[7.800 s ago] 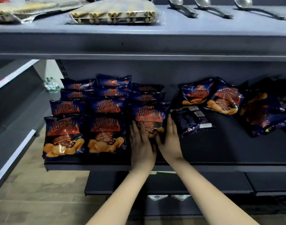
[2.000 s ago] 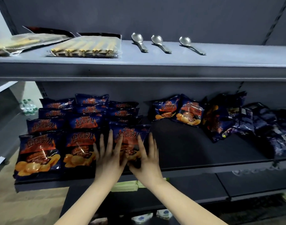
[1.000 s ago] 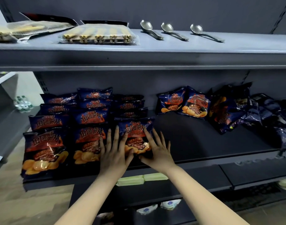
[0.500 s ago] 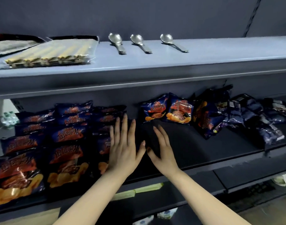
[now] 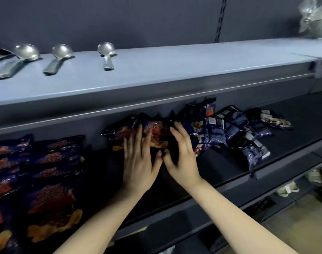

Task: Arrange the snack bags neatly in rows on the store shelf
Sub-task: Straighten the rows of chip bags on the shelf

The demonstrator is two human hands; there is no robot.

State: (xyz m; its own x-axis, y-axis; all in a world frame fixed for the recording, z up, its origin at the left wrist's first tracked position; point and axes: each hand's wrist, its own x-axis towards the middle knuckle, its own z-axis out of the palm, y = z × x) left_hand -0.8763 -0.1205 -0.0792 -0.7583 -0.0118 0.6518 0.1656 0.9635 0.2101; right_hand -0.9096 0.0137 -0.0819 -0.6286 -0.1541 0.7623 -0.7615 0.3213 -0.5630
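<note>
Dark blue snack bags with orange chips printed on them lie in tidy rows [image 5: 46,173] at the left of the dark middle shelf [image 5: 220,167]. Two loose bags lean against the back wall; the nearer one [image 5: 156,132] sits between my hands. My left hand [image 5: 138,160] has straight fingers touching that bag's left side. My right hand [image 5: 182,153] reaches its fingers to the bag's right edge. A jumbled heap of more blue bags [image 5: 235,132] lies further right.
The grey upper shelf [image 5: 175,70] overhangs the bags and carries three metal spoons [image 5: 106,55]. A crumpled clear plastic wrap [image 5: 314,19] sits at its far right. Lower shelves and white shoes [image 5: 286,189] on the floor show below right.
Both hands left the front bag of the third row and moved right and deeper into the shelf, reaching the loose bag at the back. The view swung right.
</note>
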